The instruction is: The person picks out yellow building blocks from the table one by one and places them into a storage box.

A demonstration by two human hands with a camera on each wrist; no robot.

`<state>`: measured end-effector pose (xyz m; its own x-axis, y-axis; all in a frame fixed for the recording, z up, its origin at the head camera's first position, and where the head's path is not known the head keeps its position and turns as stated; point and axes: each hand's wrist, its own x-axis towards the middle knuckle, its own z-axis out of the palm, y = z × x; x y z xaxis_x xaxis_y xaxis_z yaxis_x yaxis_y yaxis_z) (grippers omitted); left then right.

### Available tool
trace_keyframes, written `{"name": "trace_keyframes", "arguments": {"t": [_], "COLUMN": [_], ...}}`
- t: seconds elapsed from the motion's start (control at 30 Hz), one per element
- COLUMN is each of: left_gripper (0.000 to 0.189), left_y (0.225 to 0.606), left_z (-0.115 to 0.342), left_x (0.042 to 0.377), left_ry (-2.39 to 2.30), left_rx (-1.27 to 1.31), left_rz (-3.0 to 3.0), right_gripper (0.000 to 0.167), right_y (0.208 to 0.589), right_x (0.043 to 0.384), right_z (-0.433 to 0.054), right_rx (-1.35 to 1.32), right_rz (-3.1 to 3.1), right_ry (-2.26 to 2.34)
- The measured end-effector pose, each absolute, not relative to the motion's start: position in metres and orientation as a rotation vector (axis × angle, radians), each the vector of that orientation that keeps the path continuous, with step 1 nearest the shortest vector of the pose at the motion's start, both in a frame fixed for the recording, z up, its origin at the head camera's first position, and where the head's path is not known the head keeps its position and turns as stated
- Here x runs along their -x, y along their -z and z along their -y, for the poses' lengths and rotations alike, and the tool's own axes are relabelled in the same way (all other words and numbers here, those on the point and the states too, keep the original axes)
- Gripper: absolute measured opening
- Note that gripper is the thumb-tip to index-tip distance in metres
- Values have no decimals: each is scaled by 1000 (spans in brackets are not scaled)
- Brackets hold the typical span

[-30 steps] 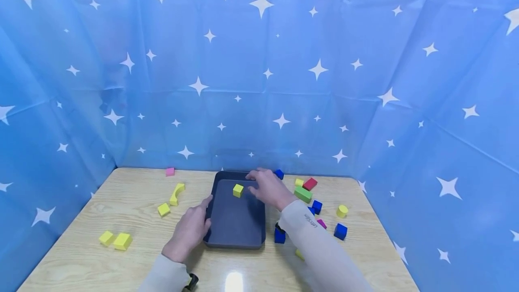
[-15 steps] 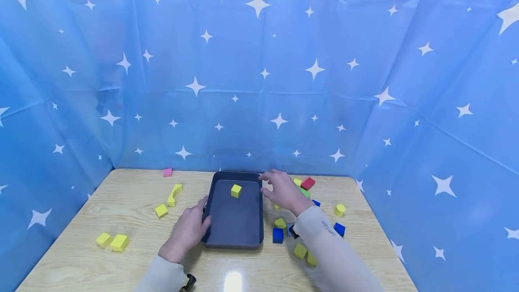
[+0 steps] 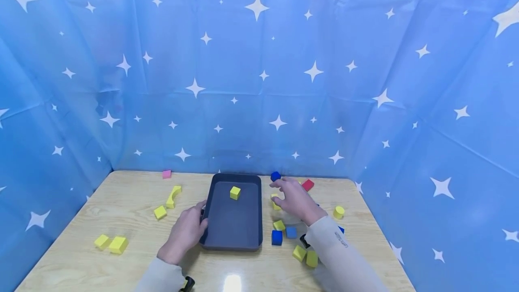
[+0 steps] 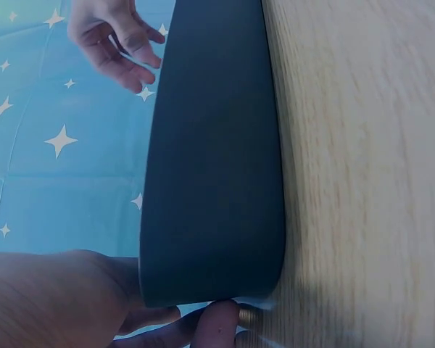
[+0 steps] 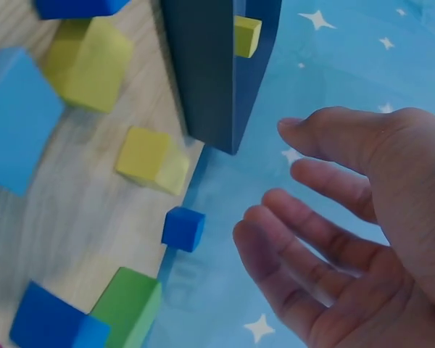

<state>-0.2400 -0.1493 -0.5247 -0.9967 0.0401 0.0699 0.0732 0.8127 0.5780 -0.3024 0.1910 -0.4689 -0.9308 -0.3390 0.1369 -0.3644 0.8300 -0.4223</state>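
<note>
A dark grey tray [image 3: 233, 233] stands on the table with a yellow cube [image 3: 235, 193] inside, toward its far end. My left hand [image 3: 185, 231] holds the tray by its left side, thumb at the rim; in the left wrist view the fingertips [image 4: 219, 325] press against the tray's end wall. To the right of the tray, my right hand [image 3: 296, 198] hovers over the scattered blocks with fingers spread and bent slightly, holding nothing. Nearest it are a yellow block [image 3: 277, 205] under the thumb and a dark blue block [image 3: 275, 176] beyond the fingertips.
Right of the tray lie a light blue block [image 3: 291, 232], a dark blue cube [image 3: 277, 238], a red block [image 3: 308, 185], a yellow cylinder [image 3: 339, 212] and a green block [image 5: 130, 304]. To the left are yellow blocks, an arch [image 3: 173, 196] and a pink block [image 3: 166, 174]. A starry curtain [image 3: 227, 116] hangs behind.
My right hand has moved right, from over the tray to over the blocks beside it. The left hand stays at the tray, and the yellow cube keeps its place inside.
</note>
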Motion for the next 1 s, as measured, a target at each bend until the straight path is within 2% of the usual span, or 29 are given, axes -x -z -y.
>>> {"name": "trace_keyframes", "arguments": {"t": [0.53,0.87,0.9,1.0], "left_gripper": [54,52,52,50], "left_y": [527,517,516,515], "left_z": [145,150,151,152], "left_x": [240,247,247,248], "left_ry": [1021,1022,1021,1022], "left_rx": [45,69,68,84], "left_rz": [2951,2898,2900,2903], "right_gripper": [45,46,47,49], "right_y": [495,498,511,514], "right_x": [289,298,306,311], "right_z": [-212,-223,-230,-231], "right_rx": [-454,-599,-671,-702], "right_rz": [3029,2965,2927,2923], "right_ry": [-699,-714,-712,-702]}}
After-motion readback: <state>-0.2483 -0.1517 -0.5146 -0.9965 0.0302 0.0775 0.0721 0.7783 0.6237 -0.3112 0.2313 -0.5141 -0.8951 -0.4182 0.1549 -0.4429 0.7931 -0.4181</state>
